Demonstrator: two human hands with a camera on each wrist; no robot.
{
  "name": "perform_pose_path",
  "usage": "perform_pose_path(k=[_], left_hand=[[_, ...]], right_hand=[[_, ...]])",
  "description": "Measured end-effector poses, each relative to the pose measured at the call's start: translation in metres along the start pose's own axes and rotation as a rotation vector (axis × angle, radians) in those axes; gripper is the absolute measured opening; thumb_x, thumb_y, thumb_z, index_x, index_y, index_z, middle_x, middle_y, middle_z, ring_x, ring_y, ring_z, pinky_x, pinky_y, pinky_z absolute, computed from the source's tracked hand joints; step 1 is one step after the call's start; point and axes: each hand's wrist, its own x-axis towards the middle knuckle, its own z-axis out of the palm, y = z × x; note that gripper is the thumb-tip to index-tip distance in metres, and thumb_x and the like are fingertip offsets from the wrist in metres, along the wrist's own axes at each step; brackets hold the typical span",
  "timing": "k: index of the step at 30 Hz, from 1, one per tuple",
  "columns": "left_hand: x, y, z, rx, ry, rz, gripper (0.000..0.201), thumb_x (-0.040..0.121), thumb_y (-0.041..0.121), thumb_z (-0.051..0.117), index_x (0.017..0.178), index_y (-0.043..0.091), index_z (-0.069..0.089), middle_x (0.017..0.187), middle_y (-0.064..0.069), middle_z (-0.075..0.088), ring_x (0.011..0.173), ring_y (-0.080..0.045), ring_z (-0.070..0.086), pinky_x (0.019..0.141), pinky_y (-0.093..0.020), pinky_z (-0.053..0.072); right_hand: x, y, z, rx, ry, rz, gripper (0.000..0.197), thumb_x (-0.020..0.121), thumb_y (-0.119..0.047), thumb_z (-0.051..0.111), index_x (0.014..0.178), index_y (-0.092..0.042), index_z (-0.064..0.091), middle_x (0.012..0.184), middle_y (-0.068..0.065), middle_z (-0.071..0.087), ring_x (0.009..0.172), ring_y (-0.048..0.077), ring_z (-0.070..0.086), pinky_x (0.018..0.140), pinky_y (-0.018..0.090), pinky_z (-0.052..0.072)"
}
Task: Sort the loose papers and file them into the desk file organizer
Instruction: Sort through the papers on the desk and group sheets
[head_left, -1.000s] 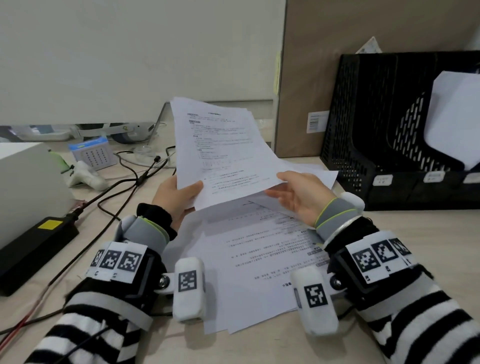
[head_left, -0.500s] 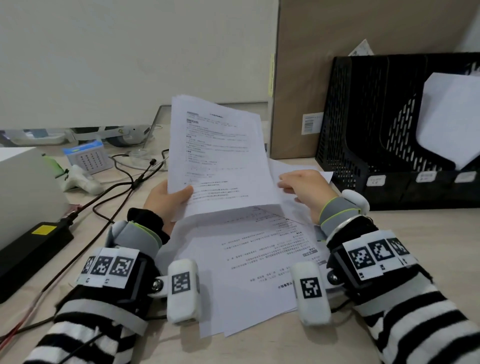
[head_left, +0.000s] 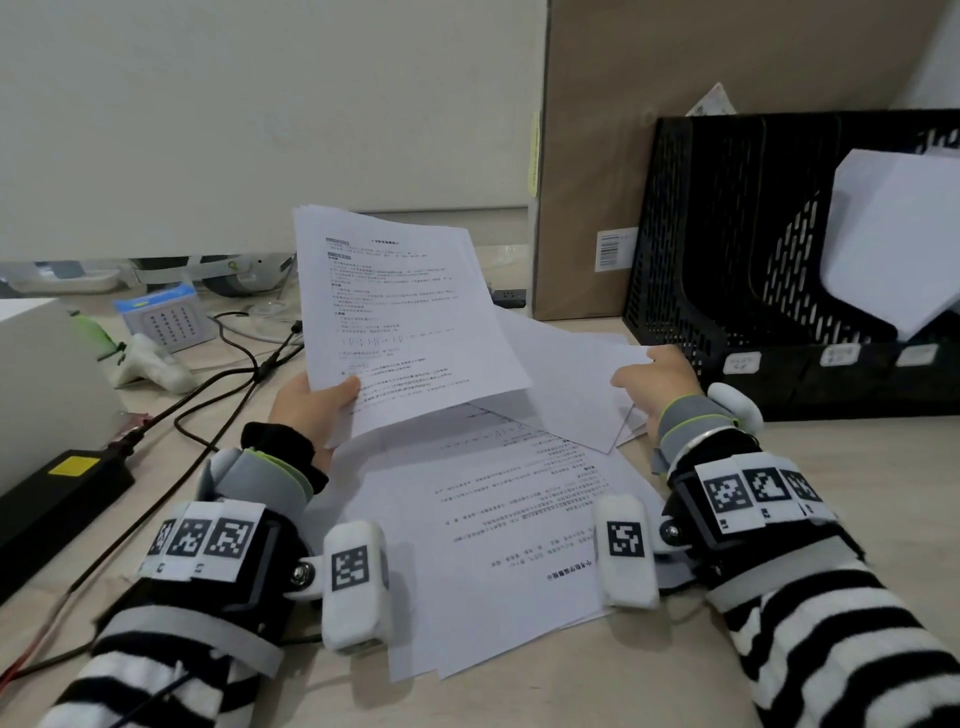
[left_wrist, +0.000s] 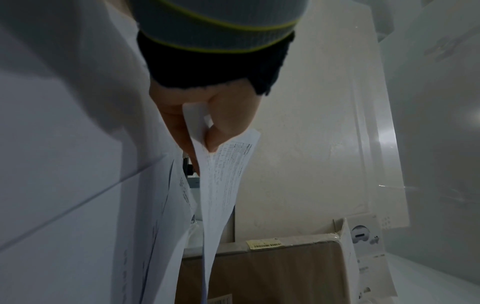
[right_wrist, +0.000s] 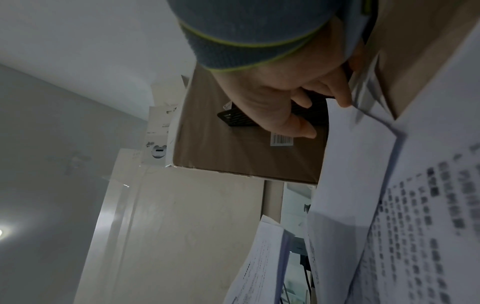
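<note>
A black mesh file organizer (head_left: 691, 270) stands at the far right of the tabletop (head_left: 857, 493), its open slots facing the person. The left slots that show look dark; whether anything is in them cannot be told. A slot further right holds white sheets (head_left: 893, 249) that lean over, one corner sticking up above the divider. Small white labels run along the organizer's front lip.

The left hand (head_left: 311, 410) pinches a thin sheaf of printed pages (head_left: 405, 322) at its lower left corner, thumb on the printed face and fingers behind. The sheaf is lifted off the tabletop, nearly upright and tilted back, its long axis running up and away from the person, headline at the top.

The right hand (head_left: 662, 384) holds a blank-faced sheet (head_left: 566, 384) by its right edge, fingers curled at that edge. This sheet lies low and slanted, its left part tucked behind the raised sheaf, its near corner pointing down toward the pile.

The pile of loose papers (head_left: 493, 535) lies flat near the front edge of the tabletop between both wrists, fanned a little, long axis running front to back, print upside down to the person.

A brown cardboard box (head_left: 597, 156) stands against the wall just left of the organizer. Black cables (head_left: 218, 395) and a black power brick (head_left: 57, 493) lie toward the left edge.
</note>
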Motion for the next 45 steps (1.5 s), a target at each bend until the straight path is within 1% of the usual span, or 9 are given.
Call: perform_pose_path(k=[10,15,17,20,23,29,33,38,45], left_hand=[[0.023,-0.017,-0.012,0.076,0.065,-0.121,0.037,0.089,0.005,0.061,0.126,0.006,0.059,0.120,-0.012,0.065,0.104,-0.031,0.063,0.097,-0.046,0.049],[0.028,-0.021,-0.013,0.108,0.096,-0.157,0.036,0.089,0.004,0.061,0.125,0.005,0.058,0.117,-0.012,0.065,0.104,-0.031,0.063,0.094,-0.043,0.049],[0.028,-0.021,-0.012,0.118,0.099,-0.159,0.036,0.089,0.004,0.061,0.124,0.006,0.058,0.118,-0.013,0.065,0.106,-0.032,0.062,0.097,-0.047,0.048],[0.029,-0.021,-0.013,0.122,0.110,-0.155,0.036,0.088,0.005,0.062,0.124,0.007,0.059,0.117,-0.012,0.065,0.106,-0.033,0.063,0.097,-0.048,0.048],[0.030,-0.022,-0.013,0.110,0.101,-0.155,0.036,0.088,0.006,0.062,0.124,0.006,0.059,0.117,-0.012,0.066,0.105,-0.033,0.063,0.097,-0.049,0.048],[0.033,-0.020,-0.017,0.055,0.174,-0.101,0.036,0.089,0.008,0.061,0.125,0.008,0.058,0.121,-0.010,0.064,0.105,-0.031,0.062,0.097,-0.046,0.048],[0.034,-0.016,-0.024,0.048,0.310,-0.078,0.037,0.090,0.012,0.060,0.127,0.008,0.057,0.121,-0.004,0.062,0.109,-0.029,0.059,0.100,-0.045,0.046],[0.031,-0.014,-0.028,0.014,0.355,-0.081,0.039,0.087,0.013,0.062,0.126,0.010,0.057,0.125,-0.004,0.060,0.111,-0.028,0.056,0.099,-0.047,0.047],[0.022,-0.008,-0.018,-0.085,0.217,-0.064,0.035,0.095,0.009,0.053,0.129,0.013,0.054,0.121,-0.006,0.061,0.104,-0.026,0.058,0.089,-0.045,0.052]], right_hand=[[0.008,0.005,0.006,0.243,-0.042,0.038,0.060,0.088,-0.006,0.058,0.143,-0.014,0.036,0.136,0.010,0.045,0.117,0.029,0.047,0.092,0.037,0.040],[0.012,0.008,0.008,0.368,-0.033,0.003,0.046,0.083,0.000,0.058,0.124,-0.020,0.049,0.114,0.007,0.052,0.097,0.026,0.053,0.071,0.032,0.044],[0.014,0.009,0.007,0.406,-0.016,-0.007,0.058,0.085,0.002,0.059,0.138,-0.014,0.042,0.106,0.010,0.052,0.089,0.022,0.051,0.065,0.031,0.044],[0.010,0.007,0.006,0.363,-0.087,0.048,0.020,0.083,-0.004,0.065,0.095,-0.019,0.059,0.082,0.002,0.052,0.065,0.014,0.046,0.042,0.017,0.037],[0.006,0.007,0.007,0.245,-0.192,0.105,0.025,0.084,0.001,0.063,0.065,-0.010,0.050,0.058,0.004,0.044,0.041,0.012,0.032,0.030,0.012,0.022],[-0.001,-0.002,0.013,0.481,-0.108,-0.075,0.027,0.086,0.018,0.043,0.079,-0.004,0.058,0.075,0.009,0.064,0.052,0.012,0.067,0.044,0.013,0.048],[-0.010,-0.016,0.009,0.740,0.024,-0.334,0.026,0.090,0.012,0.045,0.082,-0.006,0.062,0.081,0.007,0.067,0.070,0.003,0.068,0.070,0.012,0.053],[-0.019,-0.024,-0.003,0.987,-0.001,-0.460,0.026,0.090,0.008,0.052,0.079,-0.009,0.068,0.094,0.007,0.070,0.098,0.017,0.067,0.090,0.023,0.052],[-0.023,-0.018,0.003,0.624,-0.060,-0.441,0.036,0.081,0.014,0.040,0.062,-0.010,0.060,0.084,0.007,0.070,0.069,0.003,0.059,0.067,0.016,0.044]])
